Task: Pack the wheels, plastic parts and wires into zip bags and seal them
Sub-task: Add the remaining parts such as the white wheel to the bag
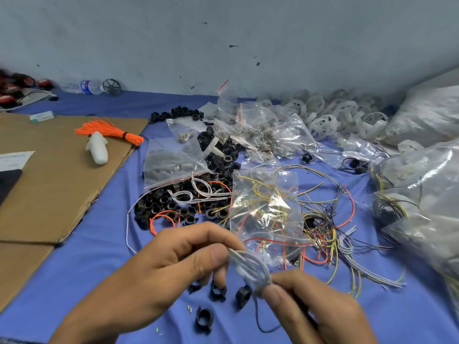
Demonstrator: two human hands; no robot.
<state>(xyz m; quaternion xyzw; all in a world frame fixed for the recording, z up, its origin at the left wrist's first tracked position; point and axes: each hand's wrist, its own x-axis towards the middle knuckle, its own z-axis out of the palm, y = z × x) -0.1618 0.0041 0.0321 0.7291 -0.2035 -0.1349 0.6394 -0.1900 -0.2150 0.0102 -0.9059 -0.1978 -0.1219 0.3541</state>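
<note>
Surface: I look down on a blue cloth spread below a grey wall; a cardboard sheet lies on it far left of the wire bag.
Wire bag: a crumpled clear zip bag with yellow, red and orange wires in it lies mid-cloth.
Left hand: just below the wire bag, thumb and forefinger pinching the upper end of the grey wire bundle.
Right hand: below the wire bag, thumb and fingers clamped on the bundle's lower end, so both hands meet on it.
Bundle: at the wire bag's near edge; it is blurred and I cannot tell whether it touches the bag.
Loose wires: a tangle just right of the wire bag.
Black rings: a heap against the wire bag's left side, with a few singles below it near the hands.
Parts bag: up and left of the wire bag, resting on the heap.
White wheels: beyond the wire bag, along the wall.
Orange ties: far up-left of the wire bag, on the cardboard, with a white bottle just beside them.
</note>
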